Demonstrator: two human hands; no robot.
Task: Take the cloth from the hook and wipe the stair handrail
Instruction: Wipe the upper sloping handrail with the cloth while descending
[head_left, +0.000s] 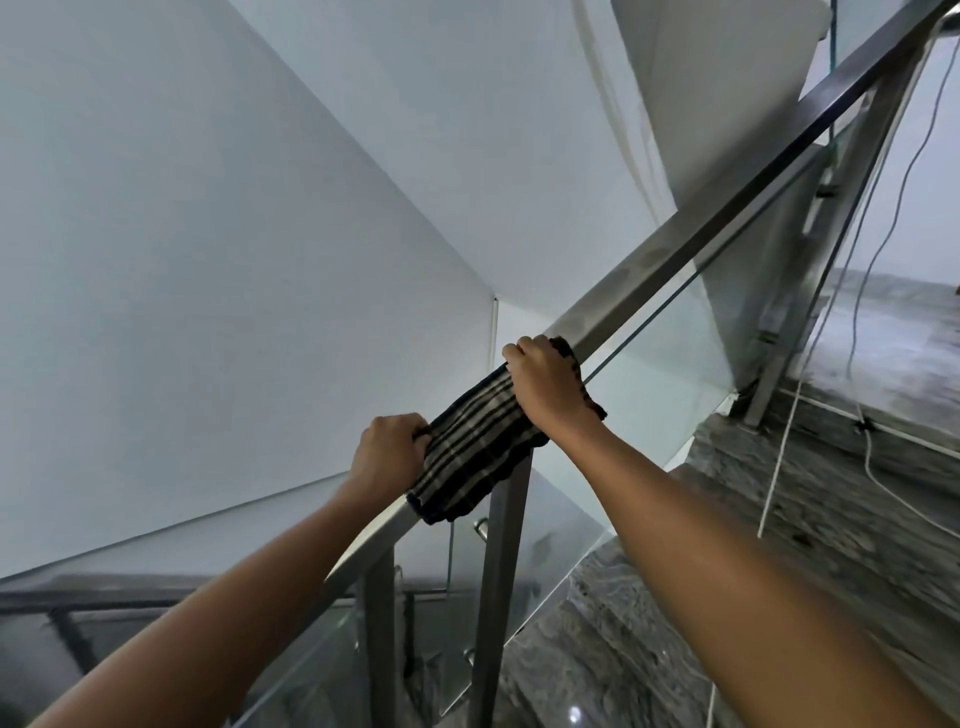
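Observation:
A dark checked cloth (475, 452) is wrapped over the steel stair handrail (691, 244), which climbs from lower left to upper right. My right hand (545, 384) grips the cloth's upper end, fingers curled over the rail. My left hand (387, 454) grips the lower end of the cloth against the rail. The cloth's lower edge hangs a little below the rail beside a steel post (501, 597).
Glass panels (670, 358) fill the space under the rail. Grey marble steps (649, 623) rise to the right, with loose white cables (883, 483) lying across them. A plain white wall (208, 260) stands to the left, beyond the stairwell.

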